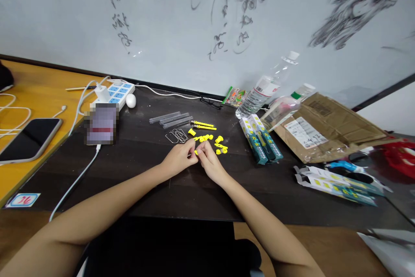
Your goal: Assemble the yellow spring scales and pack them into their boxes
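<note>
Left hand and right hand meet at frame centre, over the dark wooden tabletop.

Head view, containers: two clear plastic bottles lie tilted at upper right of centre, caps toward the whiteboard; contents cannot be made out. Just right of them is a brown cardboard mailer with a white label, flattened; its inside is not visible. Two long green-and-white retail packs lie side by side between the mailer and the hands, sealed as far as can be seen.

Arm pose: both bare forearms enter from the lower edge and converge, wrists low to the table.

Hands: fingers of each curled, thumb and forefinger tips pressed together. Both pinch one small yellow plastic piece, held between the two hands just above the table. Loose yellow plastic parts lie scattered just beyond the fingertips. Clear plastic tubes and yellow-handled tools lie farther back.
</note>
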